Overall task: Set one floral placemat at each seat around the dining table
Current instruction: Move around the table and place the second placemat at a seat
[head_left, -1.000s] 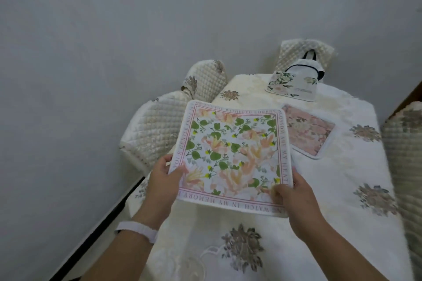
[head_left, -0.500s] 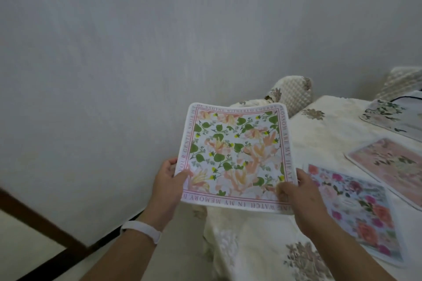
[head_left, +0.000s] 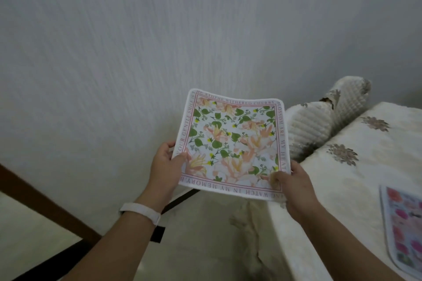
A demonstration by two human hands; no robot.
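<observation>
I hold a square floral placemat (head_left: 233, 141) with green leaves, peach flowers and a pink lettered border up in the air, off the left corner of the dining table (head_left: 356, 180). My left hand (head_left: 165, 166) grips its near left corner and my right hand (head_left: 291, 183) grips its near right corner. A second placemat (head_left: 402, 228) with pink flowers lies flat on the table at the right edge of the view, partly cut off.
The table wears a cream cloth with brown flower motifs. Two quilted cream chair backs (head_left: 319, 118) stand against the table's far left side, close to the grey wall (head_left: 159, 41). A dark skirting board (head_left: 45, 210) runs along the floor at lower left.
The view has swung to the left, so the table and its laid placemats slid to the right edge. The held placemat is now off the table's corner, still gripped by both hands.
</observation>
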